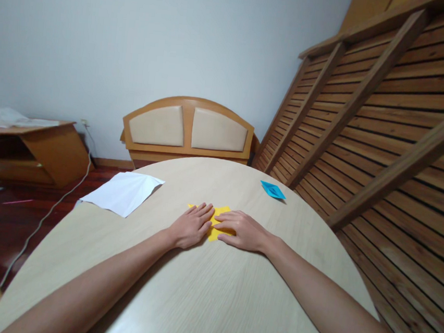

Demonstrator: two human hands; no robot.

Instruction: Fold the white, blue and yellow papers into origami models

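Observation:
A piece of yellow paper (215,234) lies flat on the round table (232,303), partly covered by both hands. My left hand (192,225) rests palm down over its left part, fingers stretched out. From the other side my right hand (242,231) lies on the paper's right part, its fingers slightly bent and apart, tips on the sheet. Folds under the hands are hidden. Farther back on the right sits a folded blue paper (273,190), touched by neither hand.
White paper (123,193) with creases lies at the table's left edge. A slatted wooden frame (365,149) leans close along the right side. Behind the table stands a padded headboard (188,126). At left are a wooden desk (58,153) and a cable (51,210) on the floor.

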